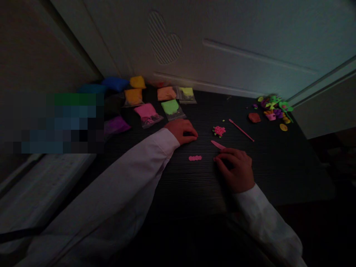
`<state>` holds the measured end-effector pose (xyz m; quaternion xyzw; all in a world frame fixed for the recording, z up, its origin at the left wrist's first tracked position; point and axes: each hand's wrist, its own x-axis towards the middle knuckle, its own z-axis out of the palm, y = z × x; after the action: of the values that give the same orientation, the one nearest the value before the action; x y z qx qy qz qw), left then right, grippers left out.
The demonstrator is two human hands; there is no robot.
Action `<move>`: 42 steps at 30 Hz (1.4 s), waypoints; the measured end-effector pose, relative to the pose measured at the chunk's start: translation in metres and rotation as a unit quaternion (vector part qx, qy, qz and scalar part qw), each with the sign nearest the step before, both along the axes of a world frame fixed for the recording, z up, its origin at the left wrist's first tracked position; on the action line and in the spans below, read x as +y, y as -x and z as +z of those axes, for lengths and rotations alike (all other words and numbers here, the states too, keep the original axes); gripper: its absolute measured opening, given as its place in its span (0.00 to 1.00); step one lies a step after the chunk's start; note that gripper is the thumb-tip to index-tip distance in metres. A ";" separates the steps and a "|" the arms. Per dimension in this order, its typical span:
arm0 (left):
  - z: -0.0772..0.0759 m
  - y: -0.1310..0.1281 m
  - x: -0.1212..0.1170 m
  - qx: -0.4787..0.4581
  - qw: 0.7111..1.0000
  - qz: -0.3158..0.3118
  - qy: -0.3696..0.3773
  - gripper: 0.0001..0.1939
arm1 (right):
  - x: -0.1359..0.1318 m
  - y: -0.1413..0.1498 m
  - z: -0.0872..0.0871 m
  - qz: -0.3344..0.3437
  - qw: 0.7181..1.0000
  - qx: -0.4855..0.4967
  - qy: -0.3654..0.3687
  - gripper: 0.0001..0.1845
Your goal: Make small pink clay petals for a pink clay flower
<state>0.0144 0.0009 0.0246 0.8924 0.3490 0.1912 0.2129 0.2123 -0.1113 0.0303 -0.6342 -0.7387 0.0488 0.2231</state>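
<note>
A strip of joined pink clay discs point(195, 158) lies on the dark table between my hands. My left hand point(181, 131) rests just above it, thumb and forefinger tips brought together; whether anything is between them I cannot see. To the right of the strip, my right hand point(236, 168) is closed in a pinch, its fingertips near the tabletop, and what they hold is too small to make out. A pink plastic knife point(218, 145) points out from behind my right knuckles, its other end hidden. Beyond it sits a small pink clay flower cluster point(219, 131) with green bits at its edge.
A thin pink modelling stick point(241, 130) lies right of the flower. Further right are a reddish lump point(254, 118) and several colourful clay pieces point(274, 107). Bags of clay, including a pink bag point(148, 114) and a green bag point(171, 109), line the back left, below a white panel point(222, 55).
</note>
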 end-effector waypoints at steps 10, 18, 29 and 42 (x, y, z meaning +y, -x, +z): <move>0.002 0.000 -0.002 0.000 1.000 0.009 0.006 0.10 | -0.001 0.000 0.000 -0.006 1.000 0.018 0.000 0.07; -0.002 0.001 0.000 0.000 1.000 0.002 0.003 0.11 | -0.001 -0.001 0.000 -0.004 1.000 0.017 0.014 0.06; 0.000 0.000 -0.002 -0.001 1.000 0.012 0.001 0.11 | 0.000 -0.002 -0.001 -0.010 0.998 0.059 0.004 0.06; -0.004 -0.001 0.000 -0.024 0.999 0.024 0.010 0.10 | 0.038 0.022 0.018 0.064 0.985 0.161 -0.029 0.06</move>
<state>0.0157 0.0009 0.0204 0.8767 0.3670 0.2142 0.2255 0.1905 -0.0738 0.0484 -0.5632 -0.7331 0.1428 0.3537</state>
